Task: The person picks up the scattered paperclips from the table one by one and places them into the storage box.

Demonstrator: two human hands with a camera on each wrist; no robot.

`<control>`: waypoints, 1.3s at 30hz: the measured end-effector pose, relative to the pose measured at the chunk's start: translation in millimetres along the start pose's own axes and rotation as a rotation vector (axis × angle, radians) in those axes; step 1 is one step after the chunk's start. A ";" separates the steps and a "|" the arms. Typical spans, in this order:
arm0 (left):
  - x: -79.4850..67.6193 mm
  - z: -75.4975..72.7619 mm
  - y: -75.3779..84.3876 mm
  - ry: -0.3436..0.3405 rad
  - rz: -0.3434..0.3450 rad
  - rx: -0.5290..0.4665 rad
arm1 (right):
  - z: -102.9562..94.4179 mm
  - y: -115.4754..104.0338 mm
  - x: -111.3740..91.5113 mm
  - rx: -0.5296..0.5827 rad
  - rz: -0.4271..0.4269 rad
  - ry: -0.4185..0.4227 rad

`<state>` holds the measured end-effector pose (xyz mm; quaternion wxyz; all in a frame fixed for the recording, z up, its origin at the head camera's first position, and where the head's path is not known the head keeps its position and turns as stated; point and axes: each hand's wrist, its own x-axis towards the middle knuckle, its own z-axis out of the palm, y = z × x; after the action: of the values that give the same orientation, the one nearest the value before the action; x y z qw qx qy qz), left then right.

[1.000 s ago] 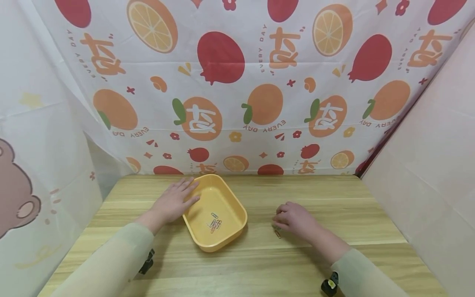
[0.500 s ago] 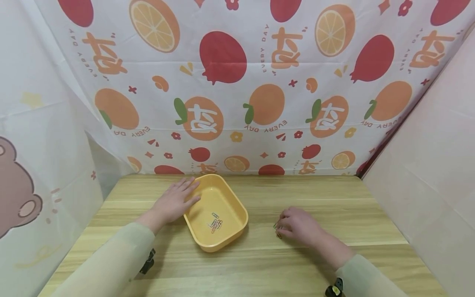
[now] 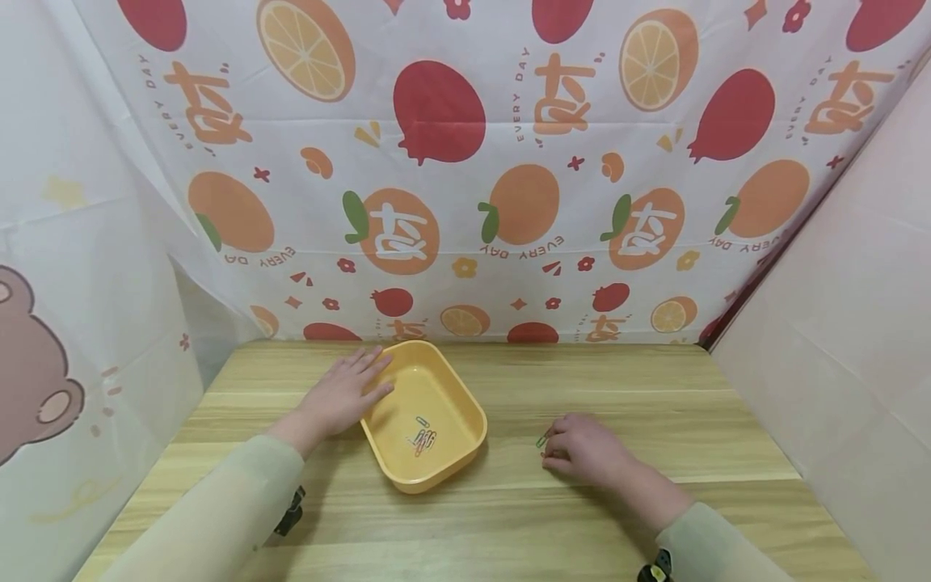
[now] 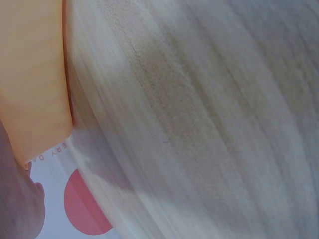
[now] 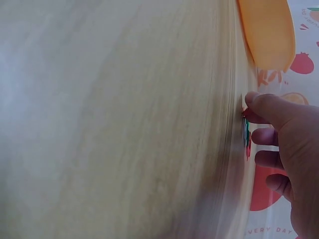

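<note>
A yellow rectangular tray (image 3: 447, 471) stands on the wooden table, turned at an angle. Inside it lies a small cluster of several paper clips (image 3: 424, 440). My left hand (image 3: 330, 402) rests on the tray's left rim with its fingers stretched over the edge. To the right of the tray, my right hand (image 3: 587, 450) is low at the tabletop, thumb and index finger pinching a red paper clip (image 5: 244, 114). Close by its fingertips lies a green paper clip (image 3: 541, 441). Another red paper clip (image 5: 248, 152) shows below the green one in the right wrist view.
The wooden table (image 3: 465, 533) ends at a hanging fruit-print cloth (image 3: 465, 202) at the back. Pale cloth panels close off the left (image 3: 94, 283) and right (image 3: 858, 283) sides. Black straps (image 3: 291, 513) sit around the wrists.
My right hand has shifted slightly right and nearer to me, and its thumb and index finger have closed on a red paper clip. The left hand and tray stay in place.
</note>
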<state>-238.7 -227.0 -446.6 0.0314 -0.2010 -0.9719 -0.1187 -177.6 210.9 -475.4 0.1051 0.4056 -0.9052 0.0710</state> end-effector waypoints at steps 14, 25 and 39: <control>-0.2 0.8 1.5 -0.001 -0.002 -0.007 | -0.1 -0.2 -1.6 0.034 0.032 -0.025; -0.2 -1.1 3.5 0.017 0.003 0.002 | 0.5 0.7 -2.0 0.080 0.076 -0.041; -1.1 -3.2 3.1 -0.007 -0.014 -0.006 | -2.1 0.9 0.9 0.093 0.038 -0.040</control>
<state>-236.4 -225.5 -442.9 0.0266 -0.1945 -0.9730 -0.1212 -178.6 211.3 -473.2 0.0668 0.3941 -0.9104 0.1067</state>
